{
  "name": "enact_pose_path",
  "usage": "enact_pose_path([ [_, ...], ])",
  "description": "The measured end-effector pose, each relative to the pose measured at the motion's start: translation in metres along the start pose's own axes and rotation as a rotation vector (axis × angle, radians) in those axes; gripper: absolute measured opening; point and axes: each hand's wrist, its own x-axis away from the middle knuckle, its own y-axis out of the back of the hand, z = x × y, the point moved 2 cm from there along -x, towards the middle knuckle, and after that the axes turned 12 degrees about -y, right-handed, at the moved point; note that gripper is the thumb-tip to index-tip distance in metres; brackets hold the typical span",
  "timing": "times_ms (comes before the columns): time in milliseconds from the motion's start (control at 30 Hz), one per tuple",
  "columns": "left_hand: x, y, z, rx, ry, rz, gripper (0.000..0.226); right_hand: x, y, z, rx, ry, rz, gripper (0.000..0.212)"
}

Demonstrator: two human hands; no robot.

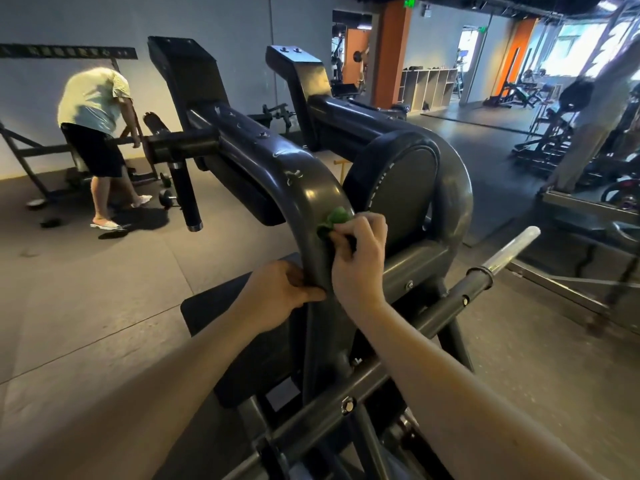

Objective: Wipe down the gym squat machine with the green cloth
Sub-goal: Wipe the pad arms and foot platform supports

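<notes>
i want firm, even pressure here, following the bend of the squat machine along its curved arm toward 12 o'clock in overlapping passes, so no strip gets skipped. my right hand has its fingers curled tight, bunching the green cloth against that arm, with cloth poking out at 11 o'clock. my left hand, at 7 o'clock of the cloth, wraps the same arm to steady it.

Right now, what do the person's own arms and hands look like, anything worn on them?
The left hand and right hand show no gloves, rings or watch; the left forearm and right forearm run uncovered to the bottom edge, with no sleeve, band or marking in view.
</notes>
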Motion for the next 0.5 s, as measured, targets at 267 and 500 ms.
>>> enact_pose_path([
  [267,0.002,-0.002,0.002,0.041,-0.017,-0.023,0.02,0.081,0.005,-0.053,-0.071,-0.12,0.017,0.003],
  [500,0.003,0.0,0.0,0.034,0.006,-0.033,0.018,0.044,0.012,-0.025,-0.001,-0.077,0.12,0.018],
])
